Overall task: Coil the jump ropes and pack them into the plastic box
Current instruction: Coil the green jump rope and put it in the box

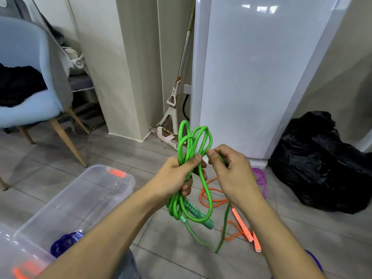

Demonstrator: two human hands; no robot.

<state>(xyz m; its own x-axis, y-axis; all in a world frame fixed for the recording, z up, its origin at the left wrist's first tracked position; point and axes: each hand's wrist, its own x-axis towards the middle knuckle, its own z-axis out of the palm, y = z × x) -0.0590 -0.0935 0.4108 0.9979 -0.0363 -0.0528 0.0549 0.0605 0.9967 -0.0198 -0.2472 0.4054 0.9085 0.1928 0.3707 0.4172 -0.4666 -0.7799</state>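
My left hand (177, 174) grips the middle of a bundle of green jump rope (193, 139), whose loops stick up above the fist and hang below it with the green handles (198, 213). My right hand (231, 168) pinches a strand of the same green rope close to the left thumb; that strand drops in a long loop toward the floor. A clear plastic box (80, 198) stands at the lower left with a coiled blue rope (66, 241) inside. An orange rope (213, 198) with pink-orange handles and a purple rope (260, 178) lie on the floor beyond my hands.
A black rubbish bag (322, 164) sits on the floor at the right beside a white cabinet (251, 77). A blue chair (26, 81) stands at the left, and a mop (173, 101) leans in the corner. The box's lid (18, 260) with orange clips lies at the bottom left.
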